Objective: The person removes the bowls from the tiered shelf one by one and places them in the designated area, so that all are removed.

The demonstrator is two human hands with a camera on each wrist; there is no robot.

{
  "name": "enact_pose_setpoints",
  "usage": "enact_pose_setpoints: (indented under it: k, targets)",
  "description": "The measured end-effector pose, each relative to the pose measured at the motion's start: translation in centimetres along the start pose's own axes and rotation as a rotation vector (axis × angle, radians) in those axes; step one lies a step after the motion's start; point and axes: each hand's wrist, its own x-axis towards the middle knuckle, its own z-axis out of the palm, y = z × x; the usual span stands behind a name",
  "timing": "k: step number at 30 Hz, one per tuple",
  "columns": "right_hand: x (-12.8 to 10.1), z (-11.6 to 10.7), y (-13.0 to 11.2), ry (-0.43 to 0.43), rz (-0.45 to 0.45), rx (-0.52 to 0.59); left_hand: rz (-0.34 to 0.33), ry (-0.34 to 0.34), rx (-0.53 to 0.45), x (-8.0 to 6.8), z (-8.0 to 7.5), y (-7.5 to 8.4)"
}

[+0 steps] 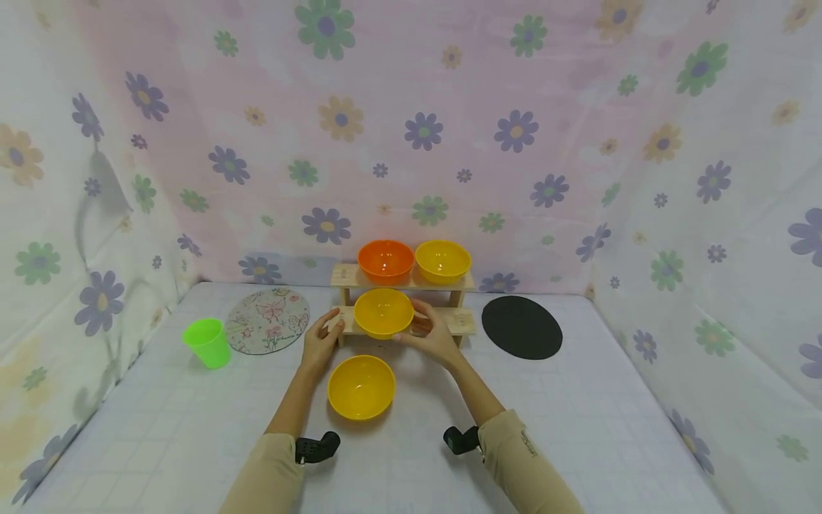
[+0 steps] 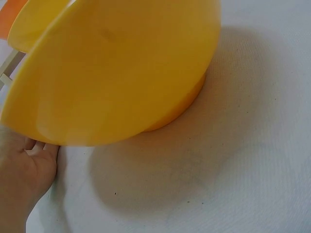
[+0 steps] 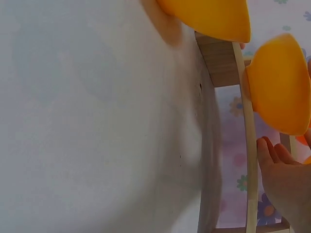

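A yellow bowl (image 1: 383, 314) sits on the lower step of a small wooden shelf (image 1: 462, 321). My right hand (image 1: 437, 341) holds this bowl at its right side, thumb low at the front and fingers by the rim. In the right wrist view, the bowl's foot meets the plank, and the hand (image 3: 286, 182) is beside it. My left hand (image 1: 319, 346) grips the left end of the lower step. A second yellow bowl (image 1: 361, 387) stands on the table between my forearms; it covers much of the left wrist view, partly hiding the left hand (image 2: 26, 170).
On the upper step are an orange bowl (image 1: 385, 263) and another yellow bowl (image 1: 443, 262). A green cup (image 1: 208, 344) and a round patterned mat (image 1: 268, 321) lie to the left, a round black mat (image 1: 522, 327) to the right. Flowered cloth walls (image 1: 398, 86) enclose the table.
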Motion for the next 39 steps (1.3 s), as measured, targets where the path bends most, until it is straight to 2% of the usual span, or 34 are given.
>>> enact_pose_setpoints:
  k: [10,14,17,22,30,39]
  targets:
    - [1.2,0.2,-0.4,-0.090,0.065,-0.020,-0.007,-0.001,-0.015,0.0,0.0,0.1]
    - [2.3,0.3,1.0,-0.111,0.086,-0.042,0.000,-0.017,0.000,0.1,-0.1,0.1]
    - [2.9,0.3,2.4,-0.106,0.085,-0.054,0.008,-0.021,0.008,0.1,-0.1,0.1]
    - [2.8,0.4,2.6,-0.072,0.069,-0.093,0.002,-0.026,0.008,0.0,-0.1,0.4]
    - [2.3,0.5,2.7,-0.065,0.060,-0.023,-0.024,-0.046,-0.041,-0.7,-0.2,1.9]
    - [1.3,0.5,2.4,-0.038,0.067,-0.041,-0.034,-0.022,-0.041,0.2,-0.2,0.3]
